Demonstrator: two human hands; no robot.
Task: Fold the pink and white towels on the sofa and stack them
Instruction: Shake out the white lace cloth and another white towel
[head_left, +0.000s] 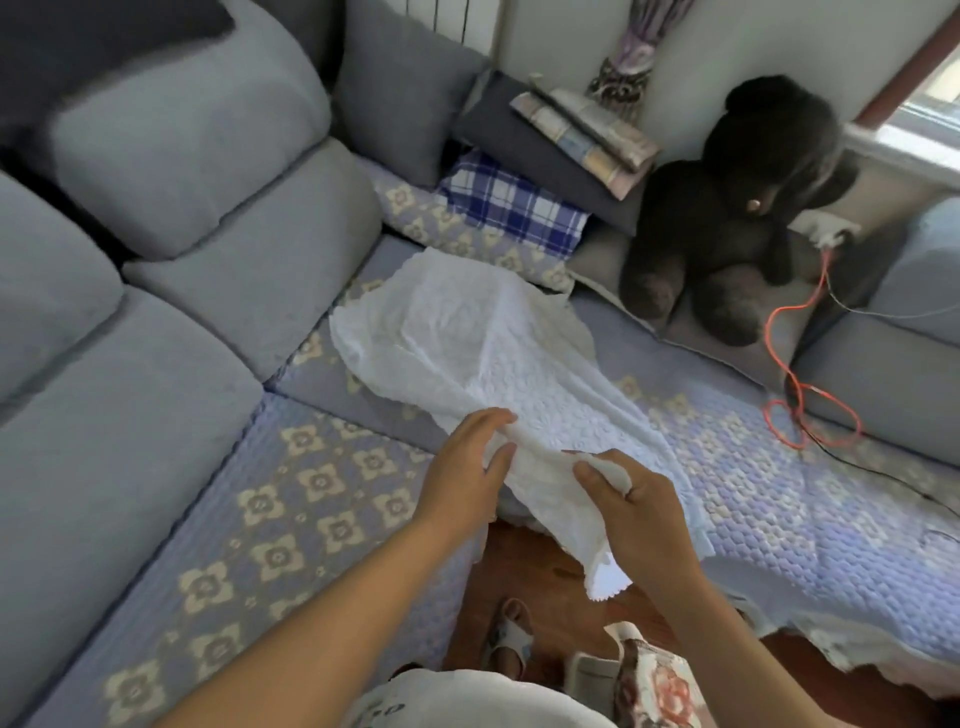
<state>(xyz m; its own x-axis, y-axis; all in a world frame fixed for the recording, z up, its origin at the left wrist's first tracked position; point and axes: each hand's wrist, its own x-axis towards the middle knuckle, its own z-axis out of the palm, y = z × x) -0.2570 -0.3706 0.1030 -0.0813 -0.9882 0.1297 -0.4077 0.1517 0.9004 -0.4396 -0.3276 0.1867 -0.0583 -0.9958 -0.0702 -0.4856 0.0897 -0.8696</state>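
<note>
A white towel (467, 338) with a scalloped edge lies stretched over the corner of the sofa seat, its near end hanging off the front edge. My left hand (467, 467) holds the towel's near edge, fingers partly curled round a fold of cloth. My right hand (628, 499) pinches a bunch of the same edge between thumb and fingers. The two hands are close together above the sofa's front edge. No pink towel shows in this view.
Grey back cushions (197, 156) line the left. A quilted lilac cover (322, 493) lies over the seats. A dark plush bear (737, 208), a plaid cushion (514, 202), folded cloths (587, 130) and an orange cable (800, 395) sit at the back right.
</note>
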